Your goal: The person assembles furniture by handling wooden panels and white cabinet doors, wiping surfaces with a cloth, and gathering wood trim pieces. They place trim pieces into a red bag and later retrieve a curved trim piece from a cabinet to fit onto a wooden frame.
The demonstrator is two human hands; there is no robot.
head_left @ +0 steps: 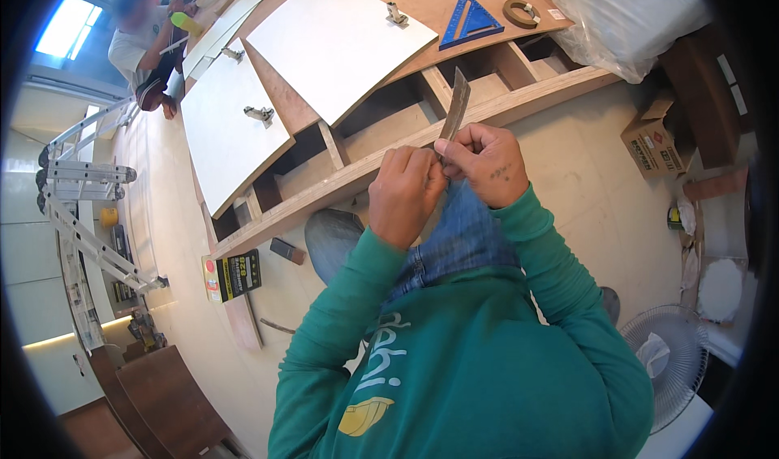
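Above my lap, my left hand (pixel 407 195) and my right hand (pixel 487 165) meet with curled fingers. A thin, narrow dark-brown strip (pixel 457 106), slightly bent, rises from between them toward the bench. My right thumb and fingers pinch it near its lower part. The left fingertips close in on the same spot, where the strip's lower end is hidden. Beyond the hands lies a large white panel (pixel 341 41) with metal hinges (pixel 396 12) fixed to it. Another white panel (pixel 227 130) with hinges is to its left.
A blue triangular square (pixel 471 22) and a brown tape roll (pixel 521 12) lie on the wooden bench (pixel 503 106). A rectangular tin (pixel 232 276) stands on the floor. There are a ladder (pixel 89 175), a carton (pixel 653 138) and a fan (pixel 665 362). Another person (pixel 146 41) works at far left.
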